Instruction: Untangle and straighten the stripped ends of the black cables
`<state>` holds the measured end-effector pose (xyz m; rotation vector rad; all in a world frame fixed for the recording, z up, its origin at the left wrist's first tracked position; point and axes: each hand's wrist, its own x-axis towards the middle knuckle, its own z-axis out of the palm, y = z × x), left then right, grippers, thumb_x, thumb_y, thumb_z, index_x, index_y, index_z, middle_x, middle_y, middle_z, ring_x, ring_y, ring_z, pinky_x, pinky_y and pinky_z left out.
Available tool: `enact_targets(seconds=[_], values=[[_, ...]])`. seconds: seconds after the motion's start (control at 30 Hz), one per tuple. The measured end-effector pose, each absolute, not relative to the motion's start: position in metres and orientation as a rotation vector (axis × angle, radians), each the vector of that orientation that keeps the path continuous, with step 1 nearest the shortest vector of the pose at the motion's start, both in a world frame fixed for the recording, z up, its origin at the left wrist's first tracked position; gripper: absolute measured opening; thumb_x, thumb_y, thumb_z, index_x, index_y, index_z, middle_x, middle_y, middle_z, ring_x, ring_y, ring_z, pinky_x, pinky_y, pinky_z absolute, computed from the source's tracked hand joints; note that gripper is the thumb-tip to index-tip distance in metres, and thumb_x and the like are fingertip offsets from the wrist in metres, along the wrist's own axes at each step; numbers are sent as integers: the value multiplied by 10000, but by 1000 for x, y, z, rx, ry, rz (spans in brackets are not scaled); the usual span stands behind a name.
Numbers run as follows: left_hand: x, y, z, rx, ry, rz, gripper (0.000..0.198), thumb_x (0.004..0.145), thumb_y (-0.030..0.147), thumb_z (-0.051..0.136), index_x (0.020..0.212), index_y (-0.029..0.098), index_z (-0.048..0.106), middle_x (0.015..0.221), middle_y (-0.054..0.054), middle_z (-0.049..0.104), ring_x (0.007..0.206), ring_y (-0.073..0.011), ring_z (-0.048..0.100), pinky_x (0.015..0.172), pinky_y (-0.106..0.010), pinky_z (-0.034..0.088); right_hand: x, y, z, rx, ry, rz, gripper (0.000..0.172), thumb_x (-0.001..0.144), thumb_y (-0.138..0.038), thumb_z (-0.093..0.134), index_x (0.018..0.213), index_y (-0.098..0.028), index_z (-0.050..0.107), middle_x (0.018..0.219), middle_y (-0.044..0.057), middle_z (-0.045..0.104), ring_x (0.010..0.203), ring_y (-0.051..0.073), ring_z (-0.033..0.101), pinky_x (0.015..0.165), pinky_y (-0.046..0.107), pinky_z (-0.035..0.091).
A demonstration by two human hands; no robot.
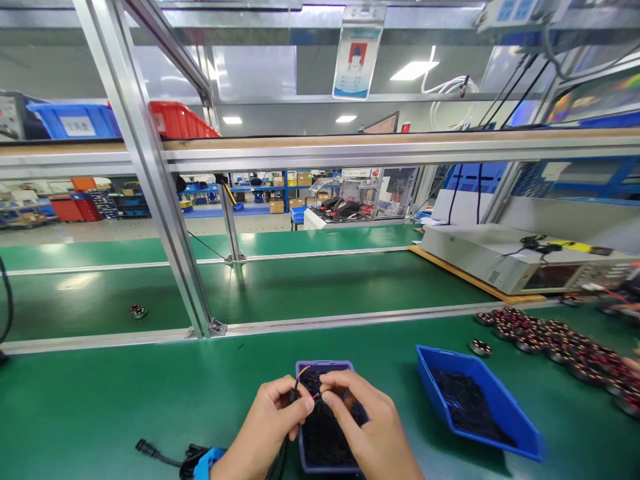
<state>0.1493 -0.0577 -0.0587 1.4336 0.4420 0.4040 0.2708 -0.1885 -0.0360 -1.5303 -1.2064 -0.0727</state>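
Green bench (90, 400): our left hand (275, 410) grips black cable (293, 395), long axis wire-end forward; right hand (367, 413) pinches red wire (316, 396).

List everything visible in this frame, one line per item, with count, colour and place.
purple bin: one, purple, beneath the hands, holding black pieces
blue bin: one, blue, right, holding black pieces
coil-wound motor parts: many, copper and red, mostly right
bench instrument: one, grey, right
connector cable: one, black, lower left
ID badge: one, white-blue, top centre
shelf bins: two, blue and red, upper left
workbench: one, green, foreground
background equipment: several, mixed, too small to count
co-worker's hand: partly visible, right edge
left hand: one, bare, holding black wired cable
right hand: one, bare, fingertips beside it
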Motion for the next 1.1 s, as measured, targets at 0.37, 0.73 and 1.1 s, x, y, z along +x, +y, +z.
enact_targets(seconds=[0.37, 0.73, 1.1], values=[[150, -56, -64, 1422, 421, 403, 331, 780, 462, 759, 719, 158, 643, 595, 38, 524, 496, -88, 426, 475, -210, 319, 270, -189, -33, -1531, -1191, -79, 153, 963, -297, 587, 884, -252, 710, 809, -12, 751, 628, 149, 672, 622, 185, 552], [150, -60, -55, 1389, 435, 421, 403, 730, 535, 792, 715, 153, 664, 587, 37, 522, 492, -82, 413, 474, -208, 307, 275, -190, -37, -1531, -1291, -16, 179, 948, -218, 575, 898, -272, 738, 850, -36, 780, 718, 142, 731, 708, 170, 564], [149, -67, -44, 1337, 465, 402, 350, 721, 474, 794, 687, 162, 639, 587, 34, 513, 520, -88, 411, 486, -206, 312, 276, -190, -37, -1515, -1257, -62, 235, 1000, -278, 535, 878, -253, 735, 832, -22, 789, 718, 140, 756, 759, 157, 580]])
